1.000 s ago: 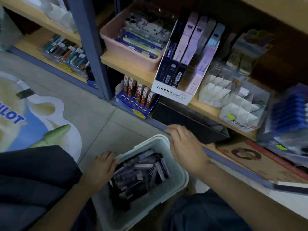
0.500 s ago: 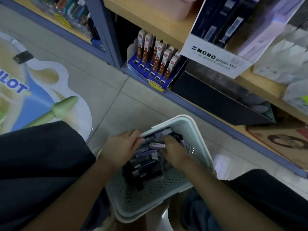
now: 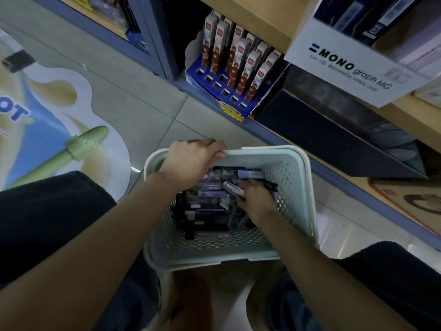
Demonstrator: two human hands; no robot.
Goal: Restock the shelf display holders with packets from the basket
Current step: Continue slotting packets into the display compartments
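While left hand (image 3: 191,161) fingers curl over one basket's (image 3: 267,150) rim, right hand (image 3: 256,201) fingers pinch one packet (image 3: 232,188).

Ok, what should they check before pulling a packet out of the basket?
1. Is the left hand gripping the basket rim to steady it: ok.
2. Is the right hand pinching a lilac packet: ok.
3. Is only one packet caught: cannot tell.
4. Does the blue display holder have empty slots: ok.
5. Does the packet belong in that holder: cannot tell.
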